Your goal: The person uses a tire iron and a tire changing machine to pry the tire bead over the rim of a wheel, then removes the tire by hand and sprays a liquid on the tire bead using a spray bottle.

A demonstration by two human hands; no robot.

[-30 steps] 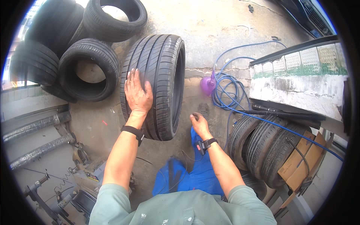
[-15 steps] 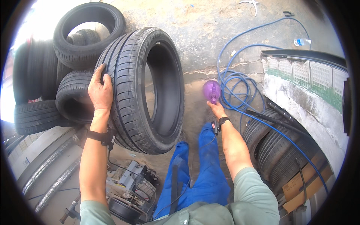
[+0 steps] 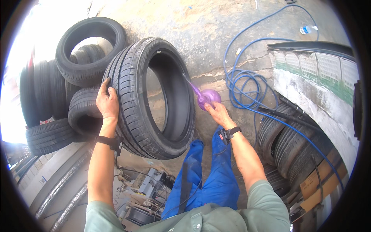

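A large black car tyre (image 3: 129,96) stands on edge, tilted, in front of me. My left hand (image 3: 108,103) holds it by the left side of the tread, its index finger stretched up along the rubber. In my right hand (image 3: 219,115) is a round, see-through purple squeeze bottle (image 3: 209,97) with a long thin spout. The fingers wrap round its lower right side. Its spout points up and left, the pale tip beside the tyre's right sidewall; whether they touch I cannot tell.
More tyres (image 3: 91,50) are piled at the left. A blue hose (image 3: 247,87) lies coiled on the floor to the right, by a low white-and-green wall (image 3: 309,87). Tyres (image 3: 286,139) and a cardboard box (image 3: 315,181) sit below it. A machine (image 3: 148,185) stands near my legs.
My right hand has raised the purple bottle and swung it left, tipping its spout toward the tyre. My left hand keeps its place on the tread. The whole view has shifted slightly.
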